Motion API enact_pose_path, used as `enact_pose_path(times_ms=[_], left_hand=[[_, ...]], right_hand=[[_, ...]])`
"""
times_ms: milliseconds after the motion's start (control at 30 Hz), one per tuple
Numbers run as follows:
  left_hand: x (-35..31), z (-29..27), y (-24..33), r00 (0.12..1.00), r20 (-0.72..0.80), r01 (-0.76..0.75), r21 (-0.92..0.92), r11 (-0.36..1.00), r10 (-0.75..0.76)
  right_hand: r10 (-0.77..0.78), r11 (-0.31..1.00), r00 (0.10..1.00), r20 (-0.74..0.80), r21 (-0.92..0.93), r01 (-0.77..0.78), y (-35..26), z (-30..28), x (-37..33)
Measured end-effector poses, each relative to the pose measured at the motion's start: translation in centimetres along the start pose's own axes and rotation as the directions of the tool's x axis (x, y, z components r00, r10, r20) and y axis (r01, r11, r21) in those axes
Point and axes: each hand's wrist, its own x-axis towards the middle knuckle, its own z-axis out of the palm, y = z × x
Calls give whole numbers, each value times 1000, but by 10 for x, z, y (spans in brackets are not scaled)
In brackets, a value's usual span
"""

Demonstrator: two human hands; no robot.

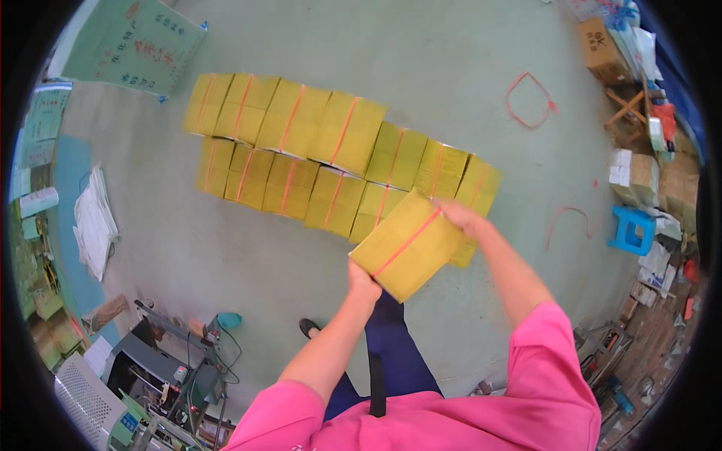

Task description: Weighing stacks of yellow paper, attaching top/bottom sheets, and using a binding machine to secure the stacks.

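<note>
I hold a yellow paper bundle (406, 244) bound by a red strap, tilted, above the floor. My left hand (362, 282) grips its near lower corner. My right hand (460, 216) grips its far upper corner. Beneath and beyond it, several like yellow bundles (331, 154) lie side by side in two rows on the green floor (451, 68). The held bundle hovers over the right end of the near row, covering part of it.
A strapping machine (162, 368) with cables stands at lower left. A white paper stack (94, 222) and a green poster (131, 45) lie at left. A loose red strap loop (530, 101), a blue stool (630, 229) and cardboard boxes (639, 177) are at right.
</note>
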Motion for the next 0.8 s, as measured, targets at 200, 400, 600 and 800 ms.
enact_pose_path(times_ms=[200,400,600,800], left_hand=[[131,48,-1,990,66,-120,-93,988,126],[199,110,27,997,19,-69,-43,997,70],[182,92,34,993,105,-57,29,998,54],[67,-47,15,992,-97,-66,107,992,76]], right_hand=[[91,992,991,101,-97,-81,-100,-57,108],[-264,858,965,-5,-458,232,-151,-96,225],[-376,749,918,-125,-624,222,-150,-57,271],[-743,660,514,-428,-595,459,-131,-17,202]])
